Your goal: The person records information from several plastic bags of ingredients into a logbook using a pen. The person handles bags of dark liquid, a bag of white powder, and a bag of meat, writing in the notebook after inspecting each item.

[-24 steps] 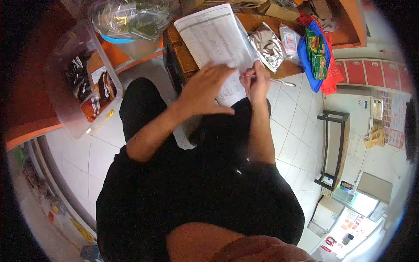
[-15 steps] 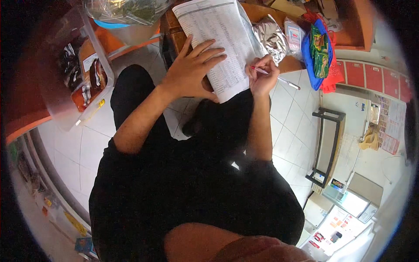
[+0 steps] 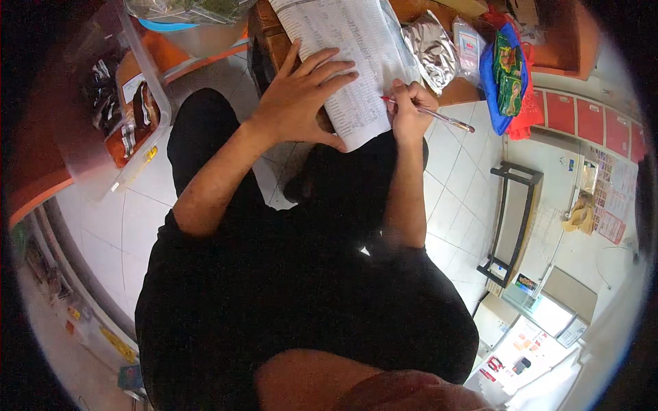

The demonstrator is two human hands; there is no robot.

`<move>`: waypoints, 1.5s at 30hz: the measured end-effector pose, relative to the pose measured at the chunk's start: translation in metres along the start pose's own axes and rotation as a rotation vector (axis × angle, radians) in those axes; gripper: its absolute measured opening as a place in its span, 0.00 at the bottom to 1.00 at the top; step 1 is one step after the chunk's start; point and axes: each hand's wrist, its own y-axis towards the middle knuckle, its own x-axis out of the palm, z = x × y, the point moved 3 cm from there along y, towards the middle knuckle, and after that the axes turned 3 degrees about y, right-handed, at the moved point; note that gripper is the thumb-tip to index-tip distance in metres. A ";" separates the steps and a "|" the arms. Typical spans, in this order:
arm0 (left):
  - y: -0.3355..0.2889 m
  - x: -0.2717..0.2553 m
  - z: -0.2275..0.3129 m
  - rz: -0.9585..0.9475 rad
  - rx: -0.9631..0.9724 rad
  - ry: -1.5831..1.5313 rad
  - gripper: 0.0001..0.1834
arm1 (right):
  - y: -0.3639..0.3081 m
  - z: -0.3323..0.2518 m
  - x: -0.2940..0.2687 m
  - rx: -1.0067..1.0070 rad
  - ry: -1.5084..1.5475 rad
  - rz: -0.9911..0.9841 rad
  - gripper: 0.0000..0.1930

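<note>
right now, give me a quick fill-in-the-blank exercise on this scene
1. The pen in the right hand is coloured ____ at its writing end.
2. The left hand lies spread across the ____ edge of the paper.
3. The crinkled packet beside the paper is ____ in colour.
Missing words: red; left; silver

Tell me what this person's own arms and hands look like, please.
Both arms wear plain black sleeves, the left sleeve and right sleeve each ending near the elbow, so the forearms are bare. The left hand and right hand are ungloved; no watch or bracelet shows at either wrist. I see no cables or printed markings on the sleeves.
</note>
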 end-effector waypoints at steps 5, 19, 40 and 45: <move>-0.001 0.003 0.023 0.027 -0.039 0.004 0.63 | -0.001 0.005 -0.002 -0.047 -0.076 0.037 0.20; -0.001 0.008 0.028 -0.017 -0.062 -0.028 0.48 | -0.002 -0.012 -0.011 -0.092 -0.119 -0.137 0.16; 0.040 0.019 0.051 -0.048 0.010 0.122 0.31 | 0.000 0.005 -0.025 -0.106 -0.232 0.111 0.19; 0.042 0.023 0.052 -0.164 -0.050 0.173 0.36 | 0.001 0.006 -0.023 -0.137 -0.295 0.112 0.18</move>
